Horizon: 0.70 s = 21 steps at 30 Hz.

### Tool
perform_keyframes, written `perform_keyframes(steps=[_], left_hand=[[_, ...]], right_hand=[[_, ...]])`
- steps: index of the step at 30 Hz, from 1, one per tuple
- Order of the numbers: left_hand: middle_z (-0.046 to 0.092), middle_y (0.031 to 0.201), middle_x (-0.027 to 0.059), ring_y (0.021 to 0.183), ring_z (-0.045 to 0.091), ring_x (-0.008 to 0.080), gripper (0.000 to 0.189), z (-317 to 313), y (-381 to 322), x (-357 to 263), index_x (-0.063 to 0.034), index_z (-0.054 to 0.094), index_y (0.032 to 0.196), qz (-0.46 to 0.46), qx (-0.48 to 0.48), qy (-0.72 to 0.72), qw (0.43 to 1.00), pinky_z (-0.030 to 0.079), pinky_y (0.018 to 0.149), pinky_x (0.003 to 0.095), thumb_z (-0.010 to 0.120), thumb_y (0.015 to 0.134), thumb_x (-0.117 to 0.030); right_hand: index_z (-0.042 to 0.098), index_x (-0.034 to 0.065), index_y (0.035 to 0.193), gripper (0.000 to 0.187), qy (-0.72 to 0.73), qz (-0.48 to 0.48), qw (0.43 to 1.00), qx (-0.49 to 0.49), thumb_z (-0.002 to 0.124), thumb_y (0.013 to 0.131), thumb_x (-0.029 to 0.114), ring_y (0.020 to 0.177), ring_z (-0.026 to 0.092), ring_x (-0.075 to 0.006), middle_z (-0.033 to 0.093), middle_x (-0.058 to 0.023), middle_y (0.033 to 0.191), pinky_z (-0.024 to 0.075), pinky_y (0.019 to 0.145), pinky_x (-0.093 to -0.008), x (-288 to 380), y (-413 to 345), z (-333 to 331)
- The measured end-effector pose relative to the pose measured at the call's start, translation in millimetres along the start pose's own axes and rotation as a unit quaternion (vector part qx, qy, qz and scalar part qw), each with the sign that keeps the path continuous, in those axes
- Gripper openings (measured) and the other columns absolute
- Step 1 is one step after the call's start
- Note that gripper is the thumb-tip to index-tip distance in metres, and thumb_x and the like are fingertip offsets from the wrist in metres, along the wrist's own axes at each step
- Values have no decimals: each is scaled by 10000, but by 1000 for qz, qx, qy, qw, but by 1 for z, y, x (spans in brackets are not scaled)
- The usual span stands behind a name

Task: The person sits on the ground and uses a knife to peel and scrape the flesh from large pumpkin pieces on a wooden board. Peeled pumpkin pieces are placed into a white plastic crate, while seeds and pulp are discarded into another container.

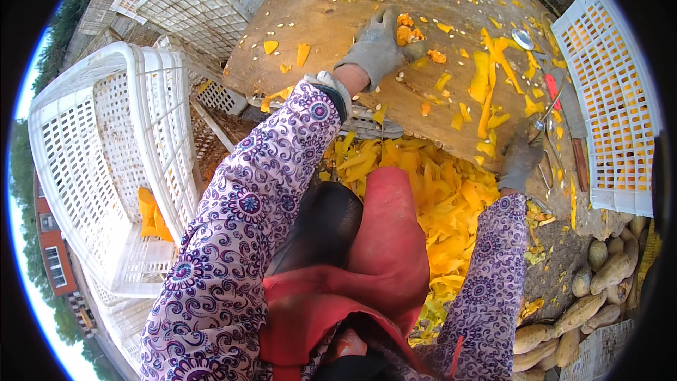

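My left hand (378, 47), in a grey work glove, rests on a wooden board (328, 37). Its thumb and fingers are spread around a clump of orange squash pulp with seeds (407, 33); no firm grip on it shows. Near the board's right edge, my right hand (520, 159) wears a darker, soiled glove. Its fingers are closed on a tool with a thin metal shaft (551, 105); the working end is not clear. Close by lie a knife with a wooden handle (579, 164) and a red-handled tool (552, 90). Yellow peel strips (480, 76) lie between the hands.
A metal spoon (522, 39) lies at the far right. White plastic crates stand left (132, 180), behind (195, 10) and right (613, 100), the right one holding orange pieces. A peel heap (449, 217) lies below the board by my knees. Unpeeled squashes (576, 315) lie lower right.
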State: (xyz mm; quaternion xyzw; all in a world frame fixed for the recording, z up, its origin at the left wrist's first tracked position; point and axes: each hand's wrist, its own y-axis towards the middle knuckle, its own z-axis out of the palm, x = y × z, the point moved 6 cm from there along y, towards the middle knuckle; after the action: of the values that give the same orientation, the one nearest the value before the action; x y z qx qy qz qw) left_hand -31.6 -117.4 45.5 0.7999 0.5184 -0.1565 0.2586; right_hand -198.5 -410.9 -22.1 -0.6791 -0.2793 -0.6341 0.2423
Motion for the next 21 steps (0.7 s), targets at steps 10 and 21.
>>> perform_keyframes(steps=[10,21], left_hand=[[263,1444,175,1340,208,393,941,70,38,-20,-124,271,1413,-13,80,113,990,235,1059,529,658,698,-598],[533,1204,137,1096,522,316,399,53,48,2,-158,572,1183,63,78,22,995,434,912,389,634,797,-238]], right_hand=[[560,47,1059,212,25,-2,1000,-8,581,853,97,480,419,-49,497,26,686,338,403,-220,1,-4,0],[578,51,968,131,-45,-69,996,-21,570,864,131,452,433,-52,490,30,613,340,391,-217,7,-2,-1]])
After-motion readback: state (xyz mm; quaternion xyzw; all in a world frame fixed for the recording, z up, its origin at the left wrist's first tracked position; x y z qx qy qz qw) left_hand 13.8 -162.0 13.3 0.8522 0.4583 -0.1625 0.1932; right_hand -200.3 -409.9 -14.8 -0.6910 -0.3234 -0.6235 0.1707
